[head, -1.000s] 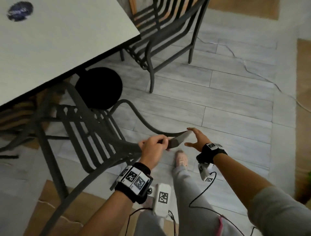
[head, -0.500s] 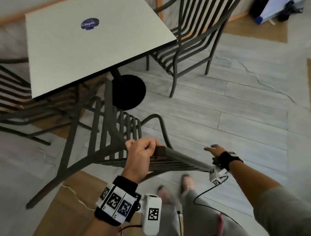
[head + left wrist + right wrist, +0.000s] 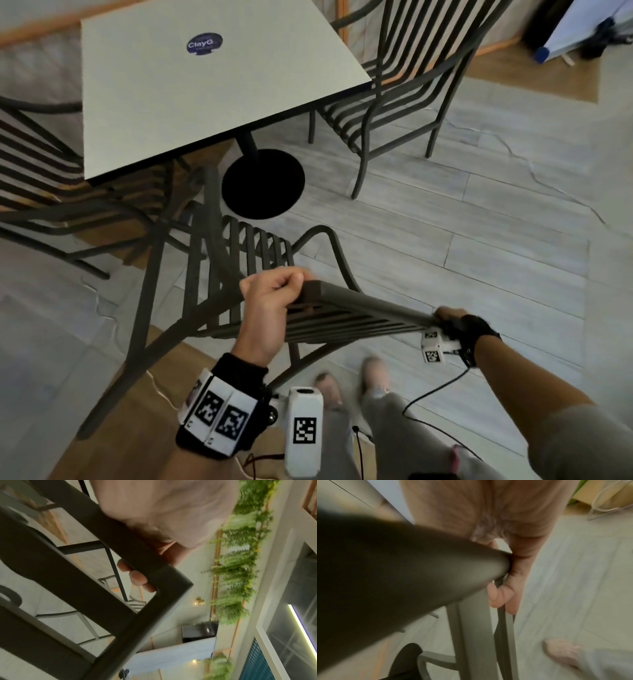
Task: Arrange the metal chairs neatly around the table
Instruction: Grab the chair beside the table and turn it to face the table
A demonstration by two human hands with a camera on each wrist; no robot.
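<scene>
Dark metal top rail of the chair (image 3: 359, 303), gripped at both ends.
Left hand (image 3: 270, 301) curls its fingers (image 3: 137, 579) tight round the rail's corner; right hand (image 3: 448, 317) wraps the far end, fingers (image 3: 498, 596) hooked under it. Just beyond the fingers, the chair's slatted seat points at the surface (image 3: 191, 102), close to its round black base (image 3: 263, 183). Further out, a second chair (image 3: 404, 85) stands at the right edge, and a third chair (image 3: 37, 161) sits left.
</scene>
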